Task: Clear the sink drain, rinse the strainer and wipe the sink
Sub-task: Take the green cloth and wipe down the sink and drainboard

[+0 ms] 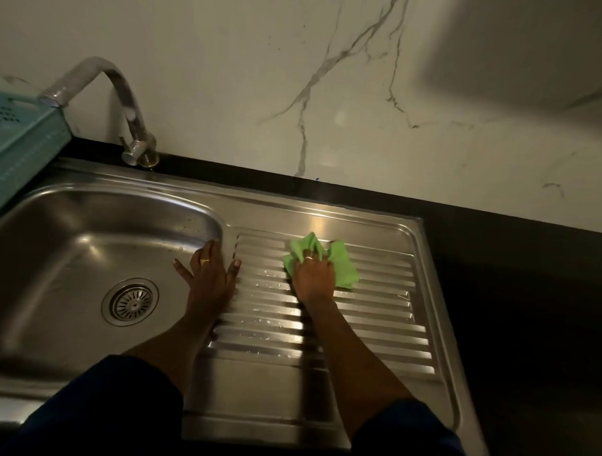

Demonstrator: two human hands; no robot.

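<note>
Sink (88, 220) fills the left of the view, a steel basin set into the dark worktop (516, 286), with the ribbed draining board (375, 315) running off to its right. Down in the basin floor sits the strainer (130, 302), seated in the drain and well apart from both hands. Right hand (314, 274) is bunched tight around a green cloth (342, 266), pressing it flat onto the upper ribs of the draining board, with cloth spilling out past the fingers on the far side. Water droplets glint on the ribs just beside that wrist. Left hand (210, 270) is spread open and empty, palm down on the ridge between basin and draining board, fingers splayed. Behind, the curved tap (126, 102) stands at the back edge, its spout swung left over a teal plastic basket (19, 143) beside the sink. Marbled wall (331, 92) rises beyond.
</note>
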